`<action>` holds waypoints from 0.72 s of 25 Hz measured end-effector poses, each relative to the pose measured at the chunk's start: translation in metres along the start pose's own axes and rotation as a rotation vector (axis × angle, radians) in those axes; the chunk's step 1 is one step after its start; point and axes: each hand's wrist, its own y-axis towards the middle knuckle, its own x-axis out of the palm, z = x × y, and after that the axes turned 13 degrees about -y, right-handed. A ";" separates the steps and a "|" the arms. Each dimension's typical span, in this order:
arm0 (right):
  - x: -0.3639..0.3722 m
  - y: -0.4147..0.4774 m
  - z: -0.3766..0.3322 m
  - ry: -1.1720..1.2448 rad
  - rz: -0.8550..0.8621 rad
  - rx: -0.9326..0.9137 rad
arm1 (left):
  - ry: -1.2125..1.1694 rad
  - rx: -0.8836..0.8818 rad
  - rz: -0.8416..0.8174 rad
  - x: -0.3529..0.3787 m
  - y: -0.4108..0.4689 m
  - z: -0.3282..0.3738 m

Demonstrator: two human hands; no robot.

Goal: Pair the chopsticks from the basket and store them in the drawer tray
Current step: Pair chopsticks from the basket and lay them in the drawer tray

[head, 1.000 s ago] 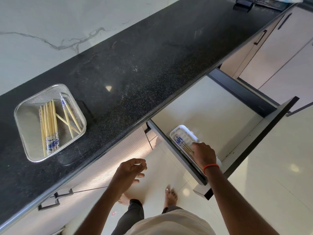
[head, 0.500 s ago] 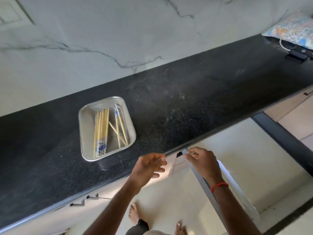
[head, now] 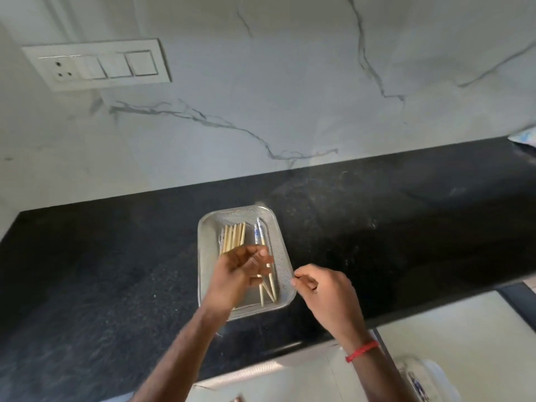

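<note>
A clear mesh basket (head: 278,236) sits on the black countertop (head: 391,227). Inside lie several bamboo chopsticks with blue-patterned ends (head: 233,236), a bundle on the left and a few crossing on the right. My left hand (head: 242,271) hovers over the basket's middle, fingers apart and curled, holding nothing I can see. At the basket's right rim is my right hand (head: 322,288), fingers loosely curled and empty. The open drawer (head: 464,338) shows at the lower right with the white tray (head: 429,375) partly visible at the frame's bottom edge.
A marble wall with a switch panel (head: 98,63) rises behind the counter. A patterned cloth (head: 526,137) peeks in at the far right. Cabinet fronts (head: 275,372) run below the counter edge.
The view swung from the drawer to the basket. My right hand left the drawer tray and rose to the basket's right rim. My left hand moved up over the chopsticks.
</note>
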 end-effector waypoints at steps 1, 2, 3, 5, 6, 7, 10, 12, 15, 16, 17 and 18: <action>0.010 0.008 -0.017 0.012 -0.029 -0.035 | -0.021 0.011 0.038 -0.014 0.008 0.009; 0.020 0.015 -0.033 0.027 -0.061 -0.052 | -0.040 0.016 0.072 -0.027 0.014 0.016; 0.030 0.021 -0.046 0.036 -0.092 -0.062 | -0.057 0.014 0.103 -0.039 0.019 0.021; 0.051 0.035 -0.067 0.049 -0.150 -0.075 | -0.078 0.002 0.146 -0.062 0.027 0.025; 0.062 0.042 -0.076 0.051 -0.183 -0.069 | -0.079 -0.009 0.160 -0.073 0.030 0.025; 0.073 0.048 -0.082 0.040 -0.218 -0.055 | -0.077 -0.019 0.168 -0.083 0.032 0.024; 0.104 0.061 -0.089 -0.056 -0.224 -0.004 | -0.071 -0.043 0.167 -0.105 0.034 0.018; 0.118 0.069 -0.095 -0.105 -0.193 0.034 | -0.076 -0.034 0.190 -0.117 0.032 0.017; 0.123 0.080 -0.099 -0.094 -0.219 0.071 | -0.092 0.003 0.222 -0.129 0.032 0.018; 0.125 0.082 -0.101 -0.110 -0.238 0.049 | -0.097 0.007 0.224 -0.132 0.032 0.019; 0.126 0.083 -0.103 -0.136 -0.252 0.024 | -0.107 0.007 0.228 -0.134 0.032 0.019; 0.127 0.083 -0.105 -0.145 -0.258 0.011 | -0.121 0.005 0.229 -0.135 0.033 0.021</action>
